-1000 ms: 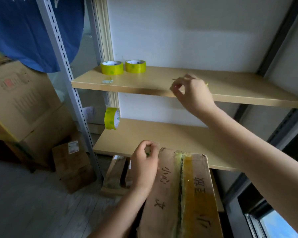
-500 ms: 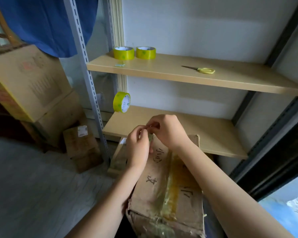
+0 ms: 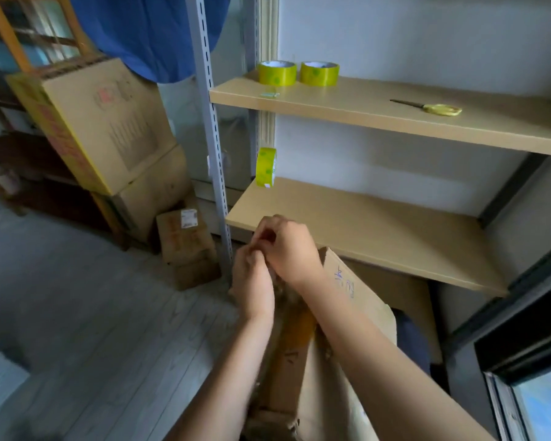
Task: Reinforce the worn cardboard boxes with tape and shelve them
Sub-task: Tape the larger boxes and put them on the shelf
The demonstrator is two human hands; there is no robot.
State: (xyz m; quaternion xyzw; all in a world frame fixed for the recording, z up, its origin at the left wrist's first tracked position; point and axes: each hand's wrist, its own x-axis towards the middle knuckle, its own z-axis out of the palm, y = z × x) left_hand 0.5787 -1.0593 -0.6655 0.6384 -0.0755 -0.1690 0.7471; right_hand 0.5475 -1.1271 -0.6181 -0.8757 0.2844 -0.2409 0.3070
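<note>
**Both hands meet at the far end of a worn box below the shelves**

Nearest the camera, a worn cardboard box (image 3: 337, 361) lies lengthwise away from the person, with handwritten marks on its side and an amber strip of old tape (image 3: 296, 342) along its top seam. At its far end the left hand (image 3: 252, 278) and right hand (image 3: 287, 246) are pressed together, fingers curled and bunched at the box's top edge. Blur hides what they pinch, so whether either hand holds anything cannot be told.

Just beyond them runs the front edge of the lower shelf (image 3: 379, 230). A yellow tape roll (image 3: 265, 167) stands on edge at its back left corner. On the upper shelf (image 3: 395, 119) two more yellow tape rolls (image 3: 298, 73) lie flat side by side at the left, and yellow-handled scissors (image 3: 433, 108) lie well apart to the right.

Left of the grey shelf upright (image 3: 210, 122), a small cardboard box (image 3: 185, 246) sits on the wooden floor, with large stacked cartons (image 3: 109, 128) behind it under hanging blue fabric (image 3: 147, 30).
</note>
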